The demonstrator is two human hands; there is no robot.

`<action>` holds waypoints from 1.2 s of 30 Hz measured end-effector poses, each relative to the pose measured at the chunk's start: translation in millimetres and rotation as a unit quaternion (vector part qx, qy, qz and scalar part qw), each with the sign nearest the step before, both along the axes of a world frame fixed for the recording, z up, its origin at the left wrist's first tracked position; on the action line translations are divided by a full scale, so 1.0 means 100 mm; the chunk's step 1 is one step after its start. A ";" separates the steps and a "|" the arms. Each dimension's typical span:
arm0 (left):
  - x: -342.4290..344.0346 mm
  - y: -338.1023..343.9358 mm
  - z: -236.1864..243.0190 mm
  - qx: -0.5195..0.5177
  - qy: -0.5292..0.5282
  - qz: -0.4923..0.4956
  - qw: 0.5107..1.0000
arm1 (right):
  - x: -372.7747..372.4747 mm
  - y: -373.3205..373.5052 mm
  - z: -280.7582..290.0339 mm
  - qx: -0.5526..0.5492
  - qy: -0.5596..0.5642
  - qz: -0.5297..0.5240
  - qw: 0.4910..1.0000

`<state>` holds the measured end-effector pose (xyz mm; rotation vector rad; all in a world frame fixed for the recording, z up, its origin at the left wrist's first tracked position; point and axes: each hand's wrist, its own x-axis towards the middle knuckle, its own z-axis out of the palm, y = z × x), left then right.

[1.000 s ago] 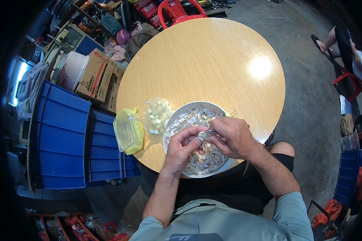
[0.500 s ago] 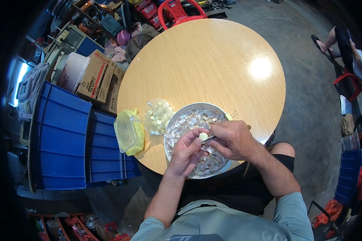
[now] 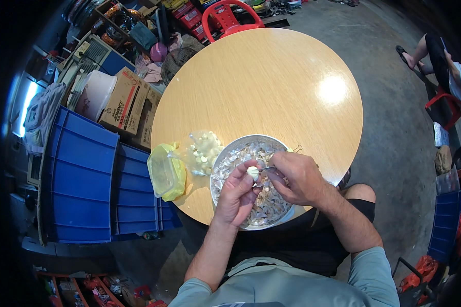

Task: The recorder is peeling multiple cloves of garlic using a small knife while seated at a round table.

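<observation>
I have the left hand (image 3: 237,197) pinched on a small pale bulb-like piece (image 3: 252,172), thumb on one side, fingers curled on the other, palm turned up. And here's the right hand (image 3: 298,176), closed around a small metal blade (image 3: 266,168), its tip right up at the piece; whether it bites in or merely touches, I can't tell from my end. The two hands sit close together, the blade spanning the gap between them.

The piece is held above a round white bowl (image 3: 288,216), and what a heap in there: pale, papery scraps (image 3: 264,215) spread right across it. The bowl sits at the near edge of a round wooden table (image 3: 261,77). Just to its left I see a clear bag (image 3: 205,153) of similar pale pieces, and beyond that a translucent tub (image 3: 165,179) against a yellow bag (image 3: 180,179); I can't make out whether it is inside.

Across the table, a red chair (image 3: 230,19). Big blue bins (image 3: 79,179) stand off to the left, a cardboard box (image 3: 124,102) behind them. Far right, I catch a seated person's leg (image 3: 419,53).
</observation>
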<state>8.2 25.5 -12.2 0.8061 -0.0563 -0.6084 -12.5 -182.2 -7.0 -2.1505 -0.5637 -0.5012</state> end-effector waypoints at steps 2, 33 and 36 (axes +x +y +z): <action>-0.01 0.00 0.00 0.010 -0.003 -0.001 1.000 | 0.01 0.01 0.01 0.003 -0.010 -0.009 1.000; -0.05 -0.08 0.02 0.104 -0.143 0.071 0.982 | -0.03 0.01 0.07 0.008 0.006 0.005 1.000; -0.05 -0.09 0.03 0.105 -0.155 0.072 0.980 | -0.03 0.02 0.05 0.005 -0.008 0.001 1.000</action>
